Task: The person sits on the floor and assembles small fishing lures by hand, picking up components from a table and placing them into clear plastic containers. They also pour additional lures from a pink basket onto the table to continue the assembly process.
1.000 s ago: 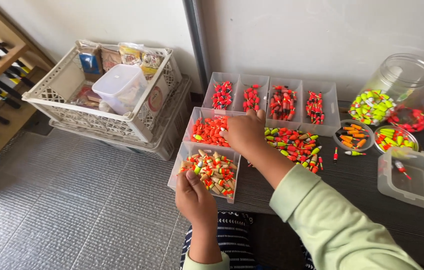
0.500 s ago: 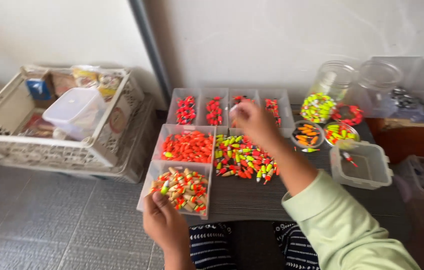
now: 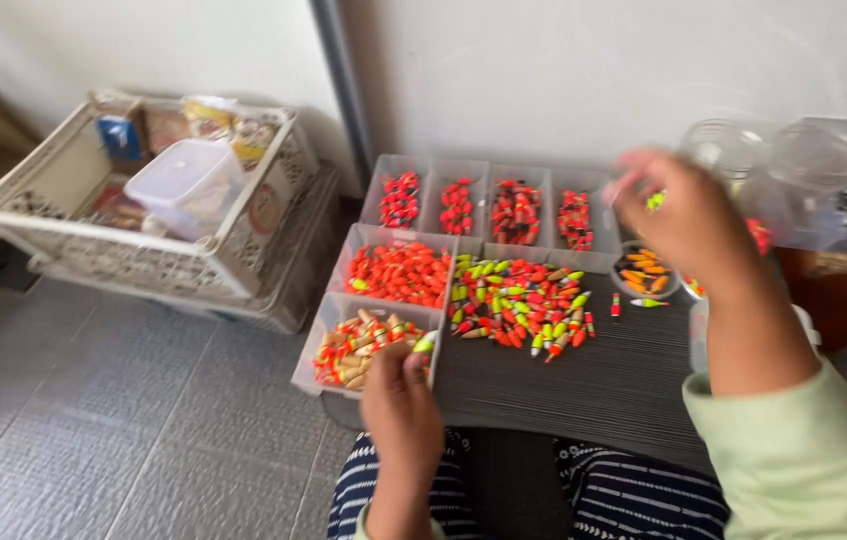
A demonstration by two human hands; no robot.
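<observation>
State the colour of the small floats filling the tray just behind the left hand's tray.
Orange-red, filling the clear plastic middle tray; the head view shows it best.

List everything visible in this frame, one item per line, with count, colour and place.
Loose floats: a heap, red, yellow-green and orange, middle of the table.
Table: one, dark ribbed top, in front of the person.
Near tray: one, clear, holds mixed tan, red and green floats, table's front left corner.
Middle tray: one, clear, orange floats, behind the near tray.
Back trays: four, clear, red floats, in a row by the wall.
Small bowl: one, clear, orange floats, right of the heap.
Clear tubs: several, blurred, far right.
Crate: one, cream, on the floor at left, holds a lidded clear box and packets.
Left hand: pinching a yellow-green float over the near tray.
Right hand: raised above the small bowl, blurred.
</observation>
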